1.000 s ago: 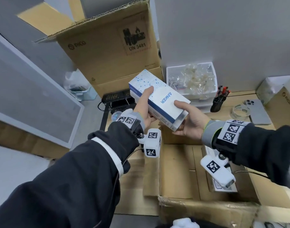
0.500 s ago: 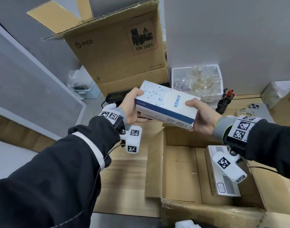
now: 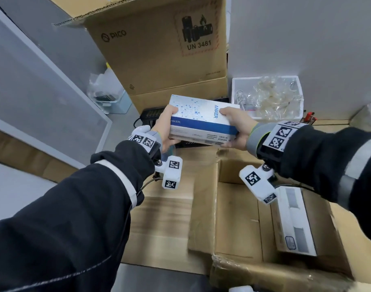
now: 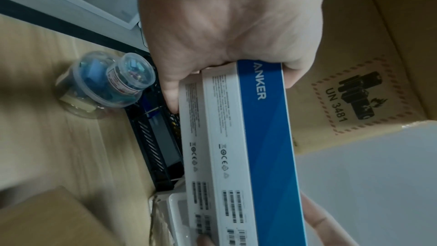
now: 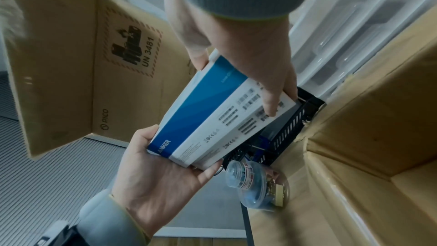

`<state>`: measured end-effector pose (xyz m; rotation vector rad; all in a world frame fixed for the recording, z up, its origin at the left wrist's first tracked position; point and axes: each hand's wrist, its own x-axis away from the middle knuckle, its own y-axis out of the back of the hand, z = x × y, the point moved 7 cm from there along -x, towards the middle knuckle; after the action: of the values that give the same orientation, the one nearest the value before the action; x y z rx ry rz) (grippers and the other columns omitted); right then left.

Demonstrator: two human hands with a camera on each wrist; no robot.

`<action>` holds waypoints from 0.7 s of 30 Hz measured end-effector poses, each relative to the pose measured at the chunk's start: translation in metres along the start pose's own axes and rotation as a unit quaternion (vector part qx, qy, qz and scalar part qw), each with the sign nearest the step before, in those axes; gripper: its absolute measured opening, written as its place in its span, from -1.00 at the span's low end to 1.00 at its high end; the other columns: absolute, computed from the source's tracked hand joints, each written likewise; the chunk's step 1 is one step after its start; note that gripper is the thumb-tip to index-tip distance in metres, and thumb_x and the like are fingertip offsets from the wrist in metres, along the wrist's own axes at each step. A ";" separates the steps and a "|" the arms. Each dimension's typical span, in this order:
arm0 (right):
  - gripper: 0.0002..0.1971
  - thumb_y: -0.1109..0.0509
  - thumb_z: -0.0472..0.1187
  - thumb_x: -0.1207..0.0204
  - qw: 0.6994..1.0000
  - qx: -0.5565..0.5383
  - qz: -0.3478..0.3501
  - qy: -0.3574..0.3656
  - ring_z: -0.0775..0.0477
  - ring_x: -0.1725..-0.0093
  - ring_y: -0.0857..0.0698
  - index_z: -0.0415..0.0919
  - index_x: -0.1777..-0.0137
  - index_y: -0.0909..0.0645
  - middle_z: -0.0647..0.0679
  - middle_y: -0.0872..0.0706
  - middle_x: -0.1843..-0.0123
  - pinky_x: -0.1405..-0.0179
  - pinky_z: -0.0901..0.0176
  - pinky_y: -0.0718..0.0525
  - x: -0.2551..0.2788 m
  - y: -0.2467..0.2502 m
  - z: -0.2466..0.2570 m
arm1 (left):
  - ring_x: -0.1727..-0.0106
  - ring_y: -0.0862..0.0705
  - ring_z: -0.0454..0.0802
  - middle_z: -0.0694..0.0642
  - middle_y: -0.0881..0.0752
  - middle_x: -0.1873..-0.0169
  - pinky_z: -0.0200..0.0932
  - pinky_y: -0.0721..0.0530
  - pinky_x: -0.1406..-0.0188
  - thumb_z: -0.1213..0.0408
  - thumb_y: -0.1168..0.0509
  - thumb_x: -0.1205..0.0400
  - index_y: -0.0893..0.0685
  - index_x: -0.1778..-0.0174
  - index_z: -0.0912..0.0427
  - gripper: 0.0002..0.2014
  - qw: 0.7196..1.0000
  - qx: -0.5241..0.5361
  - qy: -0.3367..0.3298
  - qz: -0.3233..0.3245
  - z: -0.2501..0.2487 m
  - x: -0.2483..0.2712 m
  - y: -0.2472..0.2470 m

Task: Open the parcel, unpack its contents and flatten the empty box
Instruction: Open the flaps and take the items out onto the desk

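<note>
Both hands hold a white-and-blue Anker box stack (image 3: 203, 121), which looks like two thin boxes pressed together (image 4: 260, 137) (image 5: 208, 115). It is level, in the air beyond the far edge of the parcel. My left hand (image 3: 165, 129) (image 4: 224, 35) grips its left end and my right hand (image 3: 237, 127) (image 5: 248, 53) grips its right end, thumbs on top and fingers beneath. The open brown parcel (image 3: 233, 218) lies at the lower right. A white product box (image 3: 294, 222) lies inside it along the right wall.
A black slotted tray (image 3: 151, 114) (image 4: 156, 147) lies right under the held boxes, with a small clear jar (image 4: 111, 85) (image 5: 255, 184) beside it. Behind stand a tall PICO carton (image 3: 159, 49) and a white bin of plastic bags (image 3: 266, 95). A grey panel (image 3: 33, 91) runs along the left.
The Anker stack has turned from tilted to level, its long blue side now facing me, and has moved out beyond the parcel over the black tray. Both hands keep their grip.
</note>
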<state>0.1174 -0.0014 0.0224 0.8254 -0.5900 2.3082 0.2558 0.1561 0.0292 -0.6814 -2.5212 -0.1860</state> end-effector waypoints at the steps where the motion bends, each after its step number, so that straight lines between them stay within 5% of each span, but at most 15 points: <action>1: -0.77 -0.38 0.04 -0.56 1.000 0.005 -0.008 0.000 -0.17 0.10 -0.75 -0.04 -0.10 -0.55 -0.09 -0.70 0.07 0.01 -0.07 -0.77 -0.003 -0.002 0.000 | -0.20 -0.81 0.13 0.16 -0.85 -0.12 0.16 -0.70 -0.32 -0.09 -0.29 -0.53 -0.62 -0.31 0.03 -0.54 1.000 -0.001 0.007 -0.004 0.005 -0.003 0.002; 4: -0.78 -0.39 0.03 -0.53 0.999 0.031 -0.026 -0.021 -0.16 0.13 -0.75 -0.04 -0.07 -0.54 -0.07 -0.71 0.08 0.14 0.02 -0.75 -0.025 -0.014 -0.005 | -0.11 -0.77 0.12 0.08 -0.82 0.06 0.20 -0.58 -0.34 -0.12 -0.26 -0.52 -0.62 -0.09 -0.01 -0.66 0.999 -0.004 0.035 -0.023 0.023 -0.016 0.014; 8: -0.80 -0.36 0.02 -0.53 0.997 0.044 -0.034 -0.053 -0.20 0.15 -0.75 -0.04 -0.07 -0.55 -0.09 -0.73 0.12 0.25 0.03 -0.70 -0.049 -0.022 -0.018 | 0.07 -0.77 0.12 0.09 -0.83 0.07 0.11 -0.68 -0.21 -0.30 -0.36 -0.14 -0.66 -0.31 0.05 -0.17 0.992 -0.012 0.092 -0.083 0.056 -0.043 0.030; 11: -0.81 -0.36 0.03 -0.52 0.994 0.061 -0.048 -0.075 -0.20 0.18 -0.73 -0.04 -0.01 -0.54 -0.09 -0.72 0.15 0.23 0.00 -0.69 -0.068 -0.025 -0.029 | 0.19 -0.72 0.14 0.16 -0.80 0.07 0.00 -0.74 0.04 -0.35 -0.34 -0.18 -0.65 -0.15 0.05 -0.28 0.987 -0.040 0.121 -0.092 0.072 -0.057 0.036; 16: -0.81 -0.36 0.04 -0.52 0.989 0.087 -0.074 -0.094 -0.25 -0.01 -0.74 -0.06 0.07 -0.53 -0.11 -0.72 0.11 -0.22 -0.21 -0.67 -0.105 -0.017 -0.040 | -0.28 -0.67 0.28 0.19 -0.71 -0.23 0.05 -0.64 -0.06 -0.40 -0.24 -0.38 -0.51 -0.41 0.02 -0.23 0.978 -0.055 0.199 -0.016 0.096 -0.066 0.020; 19: -0.81 -0.32 0.02 -0.53 0.987 0.094 -0.082 -0.104 -0.21 0.16 -0.73 -0.08 0.02 -0.54 -0.11 -0.73 0.11 0.01 -0.07 -0.71 -0.126 -0.016 -0.045 | -0.16 -0.75 0.31 0.21 -0.70 -0.32 0.10 -0.81 0.12 -0.39 -0.32 -0.17 -0.52 -0.46 -0.06 -0.08 0.976 -0.039 0.215 -0.015 0.113 -0.088 0.019; 21: -0.76 -0.31 0.02 -0.50 0.986 0.092 -0.084 -0.111 -0.23 0.12 -0.72 -0.10 -0.06 -0.53 -0.13 -0.74 0.02 -0.11 -0.11 -0.68 -0.135 -0.016 -0.050 | -0.11 -0.81 0.26 0.19 -0.72 -0.31 0.08 -0.84 0.17 -0.31 -0.37 -0.15 -0.55 -0.45 -0.06 -0.10 0.978 -0.010 0.208 -0.021 0.122 -0.102 0.017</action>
<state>0.1913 -0.0142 -0.1010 1.1856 -0.3876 2.1534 0.2854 0.1586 -0.1277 -0.5322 -2.1350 -0.3332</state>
